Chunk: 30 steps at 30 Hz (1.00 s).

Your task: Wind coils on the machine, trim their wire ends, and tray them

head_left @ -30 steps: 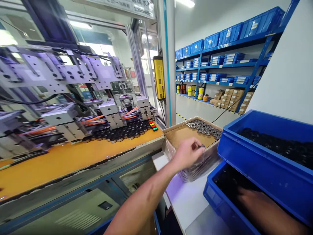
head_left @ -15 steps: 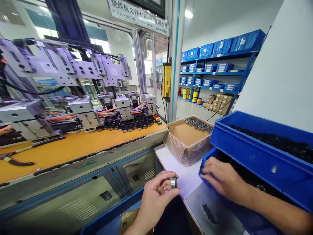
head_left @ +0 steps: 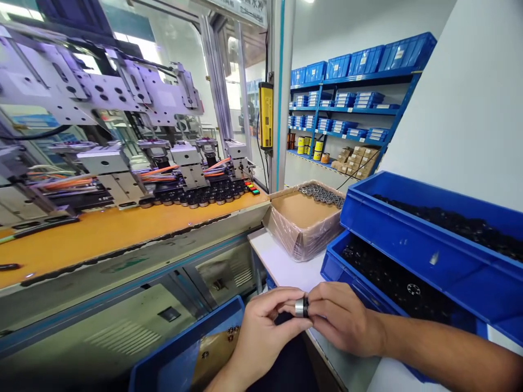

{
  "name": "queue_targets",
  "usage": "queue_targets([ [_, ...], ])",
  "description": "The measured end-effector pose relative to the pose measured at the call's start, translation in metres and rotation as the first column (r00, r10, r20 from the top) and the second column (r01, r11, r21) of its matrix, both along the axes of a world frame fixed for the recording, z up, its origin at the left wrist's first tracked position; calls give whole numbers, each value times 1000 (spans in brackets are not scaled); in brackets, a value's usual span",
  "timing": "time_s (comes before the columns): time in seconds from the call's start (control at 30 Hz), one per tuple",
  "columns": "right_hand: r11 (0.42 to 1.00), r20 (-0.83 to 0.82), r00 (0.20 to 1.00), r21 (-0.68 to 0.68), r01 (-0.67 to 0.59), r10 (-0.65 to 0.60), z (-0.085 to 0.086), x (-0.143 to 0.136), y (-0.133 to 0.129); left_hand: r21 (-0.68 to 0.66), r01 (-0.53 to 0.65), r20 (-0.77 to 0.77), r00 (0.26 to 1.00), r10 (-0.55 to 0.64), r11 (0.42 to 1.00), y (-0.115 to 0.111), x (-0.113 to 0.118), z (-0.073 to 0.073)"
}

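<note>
Between the thumb and fingers of my left hand (head_left: 265,332) is a small silver stator core (head_left: 299,308), held on edge. My right hand (head_left: 347,321) meets it from the right, fingertips pinched on a small black plastic part (head_left: 306,306) against the core's right face. Most of that black part is hidden by my fingers, so I cannot tell whether it is seated. Just beyond my right forearm, the lower blue bin (head_left: 335,262) holds many loose black parts, with one pale toothed ring (head_left: 413,289) lying on top.
An upper blue bin (head_left: 408,218) of black parts overhangs the lower one. A plastic-wrapped carton (head_left: 304,239) holds rows of metal cores. Left, a winding machine (head_left: 188,158) stands on an orange bench (head_left: 122,231) with black-and-metal pieces (head_left: 204,196). Below is another blue bin (head_left: 163,354).
My right hand has come from the lower bin's near edge to the stator core, bringing a black part against it. My left hand has shifted slightly right. The view has turned a little.
</note>
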State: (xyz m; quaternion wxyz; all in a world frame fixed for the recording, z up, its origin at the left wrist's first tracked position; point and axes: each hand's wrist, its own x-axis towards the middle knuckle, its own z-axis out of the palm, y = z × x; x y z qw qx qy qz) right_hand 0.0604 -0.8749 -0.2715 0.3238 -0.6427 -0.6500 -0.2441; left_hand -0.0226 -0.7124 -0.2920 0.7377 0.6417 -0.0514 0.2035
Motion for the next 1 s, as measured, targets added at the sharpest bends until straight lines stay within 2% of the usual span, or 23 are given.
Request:
queue_targets([
  [0.23,995,22,997,60,75,-76,7,2,-2,5,-27,32,999,27,1000,2,0,3],
  [0.43,997,108,993,70,42,-50,8,6,-3,-150,104,-61,992,-114,983,2,2,-2],
  [0.57,997,143,990,76,-3,-8,8,7,-4,-189,141,-69,985,-156,972,2,1,-3],
  [0.7,997,141,989,69,28,-37,10,5,-5,-192,160,-53,984,-173,968,1,0,-1],
  [1.0,995,146,989,91,-40,27,11,6,-4,-171,166,-30,984,-174,971,2,-1,-2],
])
